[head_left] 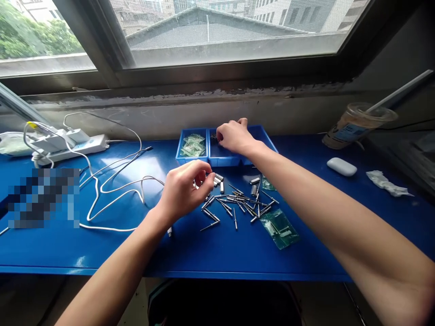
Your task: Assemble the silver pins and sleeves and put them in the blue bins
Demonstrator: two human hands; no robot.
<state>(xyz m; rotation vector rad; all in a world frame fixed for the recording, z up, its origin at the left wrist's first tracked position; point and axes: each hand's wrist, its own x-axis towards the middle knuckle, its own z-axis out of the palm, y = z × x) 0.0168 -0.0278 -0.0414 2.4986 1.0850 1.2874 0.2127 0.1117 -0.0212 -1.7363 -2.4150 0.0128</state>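
Observation:
Over the middle of the blue table, my left hand (186,188) is closed with thumb and fingertips together; a bit of something pale shows among the fingers, too small to name. My right hand (236,136) reaches into the middle blue bin (224,161), fingers curled down beside small metal pieces (213,136). What its fingertips hold is hidden. Below the hands lie many loose pop rivets (235,218) and several short metal spacers (222,186). A small clear bag (280,230) with metal parts in it lies to their right.
The left blue bin (192,159) holds small filled plastic bags (193,146). White cables (98,194) run from a power strip (73,145) across the left side. At right are a tilted drink cup (353,124) with a straw, a white earbud case (341,166) and crumpled tissue (387,182).

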